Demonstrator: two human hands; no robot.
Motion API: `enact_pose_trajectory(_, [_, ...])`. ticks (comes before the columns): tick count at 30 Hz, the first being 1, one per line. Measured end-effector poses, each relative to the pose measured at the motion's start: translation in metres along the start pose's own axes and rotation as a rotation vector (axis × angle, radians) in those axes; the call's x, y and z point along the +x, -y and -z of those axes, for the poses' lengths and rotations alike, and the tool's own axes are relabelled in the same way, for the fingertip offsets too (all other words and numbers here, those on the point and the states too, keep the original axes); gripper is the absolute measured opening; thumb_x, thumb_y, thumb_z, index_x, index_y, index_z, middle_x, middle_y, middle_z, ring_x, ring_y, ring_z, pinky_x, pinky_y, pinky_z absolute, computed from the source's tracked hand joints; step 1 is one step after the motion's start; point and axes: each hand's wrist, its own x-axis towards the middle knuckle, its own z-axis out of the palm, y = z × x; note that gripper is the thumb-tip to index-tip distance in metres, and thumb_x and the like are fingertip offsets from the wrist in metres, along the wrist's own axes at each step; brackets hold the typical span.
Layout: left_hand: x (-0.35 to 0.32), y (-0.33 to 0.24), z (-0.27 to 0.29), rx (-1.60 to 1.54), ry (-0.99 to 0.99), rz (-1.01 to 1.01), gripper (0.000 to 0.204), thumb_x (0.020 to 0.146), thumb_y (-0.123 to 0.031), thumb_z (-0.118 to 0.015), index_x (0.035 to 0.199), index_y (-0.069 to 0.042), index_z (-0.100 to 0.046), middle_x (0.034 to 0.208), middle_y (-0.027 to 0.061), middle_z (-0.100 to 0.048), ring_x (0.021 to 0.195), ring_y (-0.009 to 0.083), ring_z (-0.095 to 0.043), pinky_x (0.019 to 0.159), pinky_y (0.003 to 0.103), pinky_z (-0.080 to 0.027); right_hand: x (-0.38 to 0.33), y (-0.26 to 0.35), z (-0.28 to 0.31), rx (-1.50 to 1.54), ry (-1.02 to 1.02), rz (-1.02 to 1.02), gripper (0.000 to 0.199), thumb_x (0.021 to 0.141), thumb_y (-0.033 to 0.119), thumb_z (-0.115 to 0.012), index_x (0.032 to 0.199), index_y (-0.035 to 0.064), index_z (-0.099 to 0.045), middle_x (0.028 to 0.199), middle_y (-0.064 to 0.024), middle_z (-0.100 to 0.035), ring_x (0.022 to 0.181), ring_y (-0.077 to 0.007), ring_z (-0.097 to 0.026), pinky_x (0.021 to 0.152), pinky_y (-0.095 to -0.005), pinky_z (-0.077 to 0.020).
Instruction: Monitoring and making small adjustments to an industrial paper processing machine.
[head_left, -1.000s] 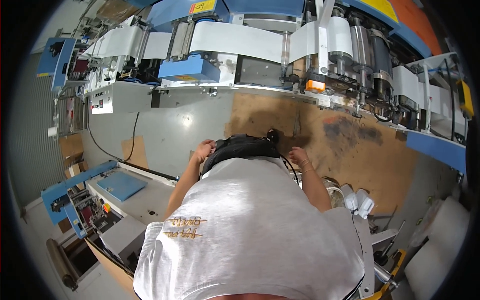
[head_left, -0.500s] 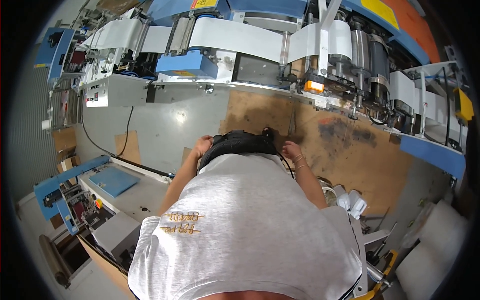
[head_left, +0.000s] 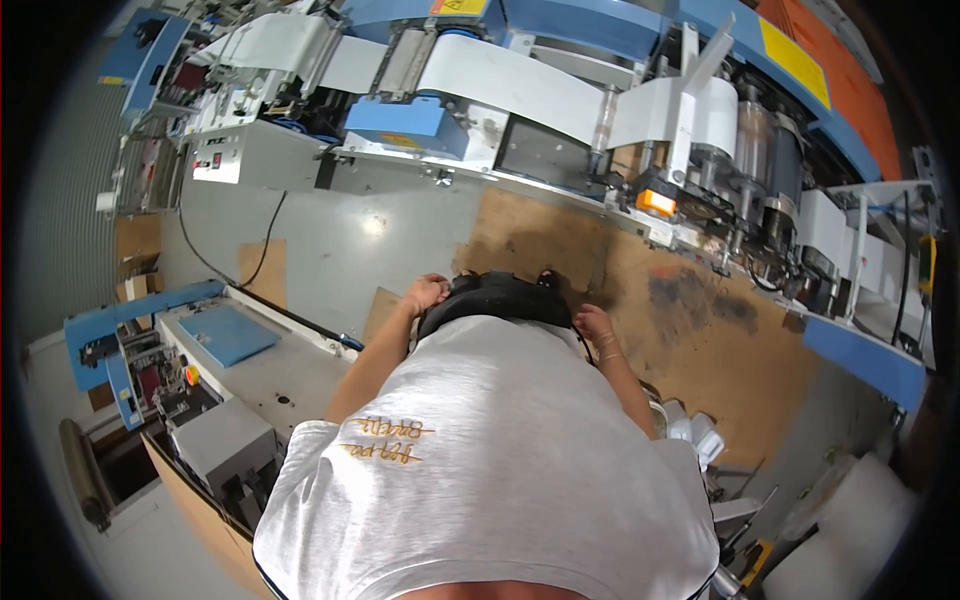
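Seen from a head-worn camera looking straight down, a person in a light grey T-shirt (head_left: 490,460) stands on a grey workshop floor (head_left: 330,240) patched with brown cardboard sheets (head_left: 690,340). Both hands are at the waist, on a black waist pack or belt (head_left: 495,297) that curves across the front of the body just above the shirt's edge. The left hand (head_left: 427,293) is curled with fingers together on the left end of the black band; the right hand (head_left: 595,325) rests at its right end, fingers bent, though the view does not show whether it is clamped on the band or only touching it. Ahead runs a long blue and grey machine (head_left: 560,90) carrying a wide white web of material (head_left: 520,85) over rollers, with an orange part (head_left: 655,202) near its middle. To the left is a smaller blue-framed machine with a grey worktop (head_left: 270,365); a black cable (head_left: 225,270) trails across the floor toward it. As a judgement: with both hands busy at the waist and attention turned down, the person could snag a foot on the cable or on a lifted cardboard edge, and the band could slip if the hold on the right side is loose. The exposed rollers lie well apart from the body.
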Motion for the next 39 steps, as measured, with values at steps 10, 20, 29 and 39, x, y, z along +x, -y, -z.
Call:
enact_pose_trajectory(10, [-0.004, 0.0, -0.004, -0.089, -0.012, -0.005, 0.022, 0.07, -0.009, -0.047, 0.087, 0.003, -0.054, 0.062, 0.0045, -0.053, 0.051, 0.0105, -0.047, 0.048, 0.022, -0.04, -0.01, 0.002, 0.002, 0.022, 0.017, -0.014, 0.037, 0.073, 0.002, -0.04, 0.109, 0.0047, -0.043, 0.078, -0.0067, -0.053, 0.054, -0.013, -0.049, 0.042, -0.0246, -0.0407])
enact_pose_trajectory(20, [0.007, 0.009, -0.006, -0.174, -0.005, -0.003, 0.02, 0.07, -0.008, -0.046, 0.085, 0.002, -0.054, 0.062, 0.0037, -0.053, 0.051, 0.0099, -0.047, 0.047, 0.021, -0.04, -0.002, -0.003, 0.0, -0.003, -0.015, 0.024, 0.036, 0.073, 0.003, -0.044, 0.109, 0.0048, -0.043, 0.076, -0.0068, -0.053, 0.052, -0.0123, -0.048, 0.041, -0.024, -0.0402])
enact_pose_trajectory(29, [0.008, 0.011, -0.004, -0.124, -0.001, -0.008, 0.02, 0.074, -0.01, -0.046, 0.088, 0.001, -0.054, 0.058, 0.0014, -0.051, 0.047, 0.0084, -0.043, 0.043, 0.021, -0.036, -0.003, -0.003, -0.004, 0.048, -0.003, -0.015, 0.034, 0.074, 0.004, -0.042, 0.107, 0.0088, -0.046, 0.079, -0.0033, -0.056, 0.057, -0.0105, -0.052, 0.044, -0.0232, -0.0418])
enact_pose_trajectory(39, [0.002, 0.003, -0.006, -0.069, -0.027, 0.0, 0.02, 0.073, -0.011, -0.047, 0.088, 0.0, -0.055, 0.06, 0.001, -0.051, 0.049, 0.0086, -0.043, 0.046, 0.022, -0.037, -0.002, -0.006, -0.001, 0.05, 0.002, -0.009, 0.032, 0.074, 0.005, -0.043, 0.105, 0.0103, -0.046, 0.078, -0.0029, -0.055, 0.057, -0.0107, -0.052, 0.047, -0.0249, -0.043])
